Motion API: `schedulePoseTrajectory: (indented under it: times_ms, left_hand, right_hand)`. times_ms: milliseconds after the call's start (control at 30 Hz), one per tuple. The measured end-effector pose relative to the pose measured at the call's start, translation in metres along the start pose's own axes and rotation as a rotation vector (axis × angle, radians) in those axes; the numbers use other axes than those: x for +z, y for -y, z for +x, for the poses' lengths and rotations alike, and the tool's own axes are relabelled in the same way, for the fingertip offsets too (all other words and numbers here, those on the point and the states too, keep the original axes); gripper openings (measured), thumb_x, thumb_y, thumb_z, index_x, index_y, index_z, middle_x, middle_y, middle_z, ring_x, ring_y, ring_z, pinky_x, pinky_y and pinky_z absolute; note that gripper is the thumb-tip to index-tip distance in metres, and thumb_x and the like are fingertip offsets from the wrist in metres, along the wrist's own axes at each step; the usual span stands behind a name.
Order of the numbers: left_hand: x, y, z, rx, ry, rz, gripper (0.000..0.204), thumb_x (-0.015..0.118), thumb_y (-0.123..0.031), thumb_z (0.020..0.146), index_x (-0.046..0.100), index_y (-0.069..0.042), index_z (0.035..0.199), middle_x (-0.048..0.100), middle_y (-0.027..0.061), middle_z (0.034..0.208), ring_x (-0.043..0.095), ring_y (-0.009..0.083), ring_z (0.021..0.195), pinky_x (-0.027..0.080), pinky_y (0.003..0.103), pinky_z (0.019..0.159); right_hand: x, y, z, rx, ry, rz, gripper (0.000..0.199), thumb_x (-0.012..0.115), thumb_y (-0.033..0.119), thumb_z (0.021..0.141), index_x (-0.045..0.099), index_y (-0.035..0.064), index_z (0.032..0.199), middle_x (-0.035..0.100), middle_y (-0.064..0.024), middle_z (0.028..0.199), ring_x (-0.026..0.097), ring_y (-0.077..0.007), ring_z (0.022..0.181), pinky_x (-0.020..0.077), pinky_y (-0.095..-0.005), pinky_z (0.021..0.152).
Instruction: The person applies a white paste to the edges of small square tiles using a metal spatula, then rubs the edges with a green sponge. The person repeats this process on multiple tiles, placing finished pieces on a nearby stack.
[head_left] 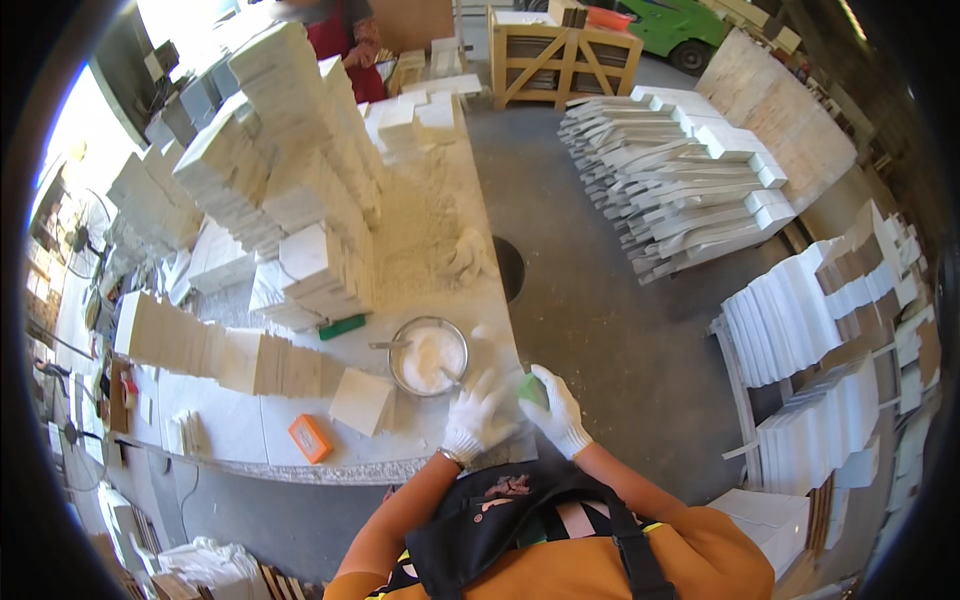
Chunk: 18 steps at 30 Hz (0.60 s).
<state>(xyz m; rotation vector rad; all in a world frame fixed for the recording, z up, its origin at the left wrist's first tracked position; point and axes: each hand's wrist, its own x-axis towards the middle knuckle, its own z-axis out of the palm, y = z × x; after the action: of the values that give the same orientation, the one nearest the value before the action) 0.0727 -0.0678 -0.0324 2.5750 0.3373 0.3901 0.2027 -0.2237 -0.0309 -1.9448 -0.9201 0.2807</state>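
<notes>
Item: green pad (531, 389), small and flat-looking, at the near right edge of the table (230, 415), just right of the bowl (428, 356).
Left hand (477, 418): white glove; your fingers spread loosely beside the pad, tips touching or nearly touching its left side; I cannot tell whether they grip it.
Right hand (558, 410): white glove; your fingers curl round the pad's right side and seem to hold it; much of the pad is hidden under them.
Handling: it looks light, and probably soft enough to give, so it needs only a modest pinch; gloves should keep it from slipping.
Hold: take it by the long edges, thumb under, fingers over.
Bowl: metal, round, holding white powder or paste, a utensil resting in it.
Nearby: orange block (310, 437) to the left; a loose white tile (362, 401) between block and bowl.
Beyond: stacks of tiles (290, 170) at the table's far end.
</notes>
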Motion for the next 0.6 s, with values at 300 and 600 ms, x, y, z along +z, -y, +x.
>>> schedulePoseTrajectory:
  times_ms: [300,600]
  left_hand:
    - [0.007,0.005,0.002,0.053,-0.042,-0.001,0.072,0.084,-0.043,0.066,0.058,-0.018,0.128,0.047,0.0181,0.145,0.045,0.0424,0.132,0.043,0.056,0.102]
    - [-0.002,-0.007,-0.001,0.031,0.001,-0.031,0.07,0.08,-0.042,0.069,0.055,-0.019,0.131,0.037,0.0152,0.153,0.049,0.0451,0.126,0.045,0.055,0.1]
  right_hand:
    - [-0.011,-0.002,-0.005,0.018,0.106,0.062,0.063,0.072,0.025,0.088,0.047,-0.0014,0.14,0.054,-0.0239,0.136,0.053,-0.0346,0.127,0.0398,-0.0396,0.109]
    - [0.001,-0.036,0.01,0.318,0.078,0.381,0.056,0.061,0.022,0.095,0.044,0.0015,0.143,0.055,-0.0123,0.131,0.053,-0.0204,0.116,0.0429,-0.0329,0.102]
